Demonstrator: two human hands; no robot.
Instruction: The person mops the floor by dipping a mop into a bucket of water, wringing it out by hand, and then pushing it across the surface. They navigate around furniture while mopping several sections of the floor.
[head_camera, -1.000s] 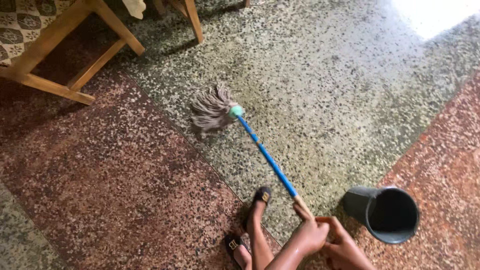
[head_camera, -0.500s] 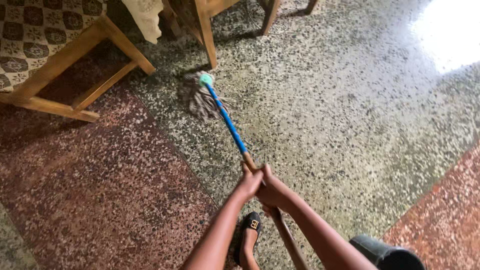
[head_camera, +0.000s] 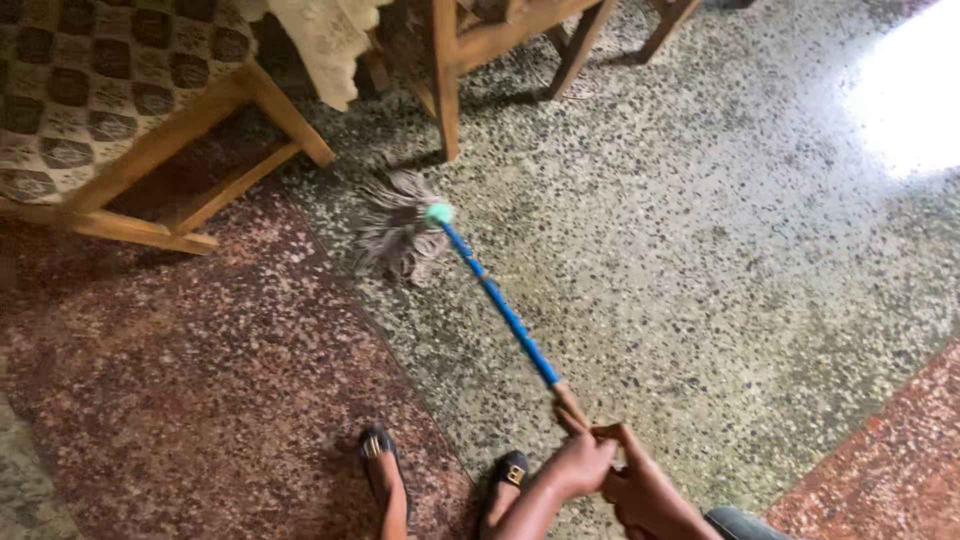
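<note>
Blue handle: the mop handle (head_camera: 505, 313), blue along most of its length and bare wood at the near end, slants from the hands up-left to the mop head.
Mop head: grey strings of the mop head (head_camera: 392, 228) spread on the speckled floor (head_camera: 700, 250), near a wooden chair leg (head_camera: 446, 85).
Left hand: the left hand (head_camera: 578, 464) has its fingers wrapped tight round the wooden end.
Right hand: the right hand (head_camera: 640, 480) is clenched on the same end, touching the left.
Feet: two dark sandals (head_camera: 440, 462) stand beside the hands, on the reddish floor band (head_camera: 200, 380).
Corner: a dark bucket rim (head_camera: 745, 523) shows at the bottom edge.

We checked the whole shot and honestly there's not a single package, label, sign or screen anywhere in view here.
</note>
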